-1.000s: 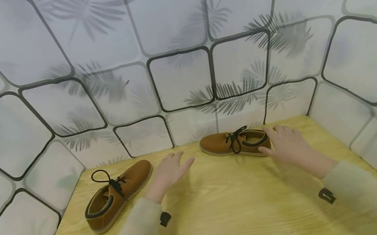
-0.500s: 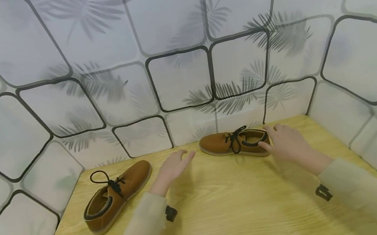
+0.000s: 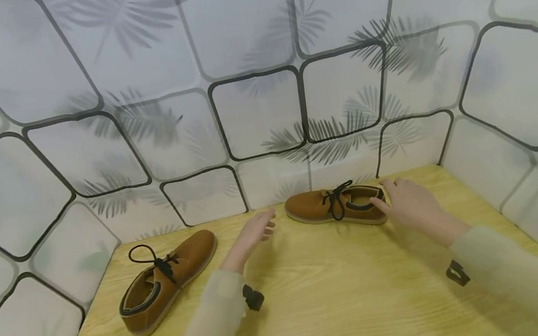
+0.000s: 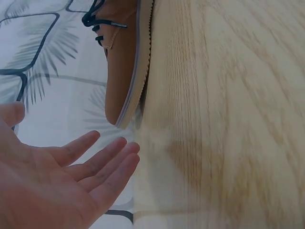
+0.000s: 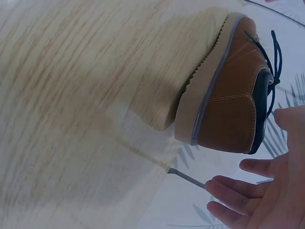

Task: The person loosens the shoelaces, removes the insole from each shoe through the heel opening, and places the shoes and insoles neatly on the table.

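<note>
A brown lace-up shoe [image 3: 311,206] with black laces lies along the back of the table, its toe to the left. My right hand [image 3: 412,205] is at its heel, thumb and fingers spread on either side. In the right wrist view the fingers [image 5: 233,193] are extended behind the heel with a gap, and the thumb reaches toward the dark collar. My left hand [image 3: 253,234] is off the toe end, palm turned inward. Its fingers [image 4: 107,162] are loosely extended, pointing at the toe and holding nothing. The matching shoe [image 3: 187,259] rests at the left, toe angled toward the back.
The wooden table [image 3: 316,308] has a light yellow grain. Behind it and at both sides stand pale walls [image 3: 257,113] with dark outlined shapes and leaf prints. The right shoe sits close to the back wall. Each sleeve has a small black device [image 3: 253,297] at the cuff.
My left hand has shifted to the right, nearer the right shoe's toe, and turned its palm inward. The right hand has barely moved, staying at the heel. Both shoes have stayed put.
</note>
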Demonstrator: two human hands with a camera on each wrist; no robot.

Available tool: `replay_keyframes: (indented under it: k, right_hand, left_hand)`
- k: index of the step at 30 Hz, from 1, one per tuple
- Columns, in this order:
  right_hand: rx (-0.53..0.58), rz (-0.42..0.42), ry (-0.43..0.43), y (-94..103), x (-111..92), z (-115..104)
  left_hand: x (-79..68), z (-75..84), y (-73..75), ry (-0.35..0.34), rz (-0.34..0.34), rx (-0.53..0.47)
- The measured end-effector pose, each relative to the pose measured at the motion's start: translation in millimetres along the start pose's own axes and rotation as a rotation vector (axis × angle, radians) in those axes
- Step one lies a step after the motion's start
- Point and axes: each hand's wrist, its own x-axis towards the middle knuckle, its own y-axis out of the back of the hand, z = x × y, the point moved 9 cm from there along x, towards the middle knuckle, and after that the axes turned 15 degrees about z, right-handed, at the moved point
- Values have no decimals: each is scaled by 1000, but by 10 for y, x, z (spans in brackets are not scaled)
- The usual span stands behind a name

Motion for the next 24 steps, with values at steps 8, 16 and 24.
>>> replay_keyframes:
  k: [8, 16, 24]
  right_hand:
    - [39, -10, -47, -108, 72, 108]
    - [146, -73, -121, -241, 91, 238]
    - [315, -219, -202, -418, 32, 392]
  left_hand:
    - [130, -48, -76, 80, 15, -169]
    - [191, -97, -143, 137, 4, -348]
    - [255, -177, -287, 242, -62, -522]
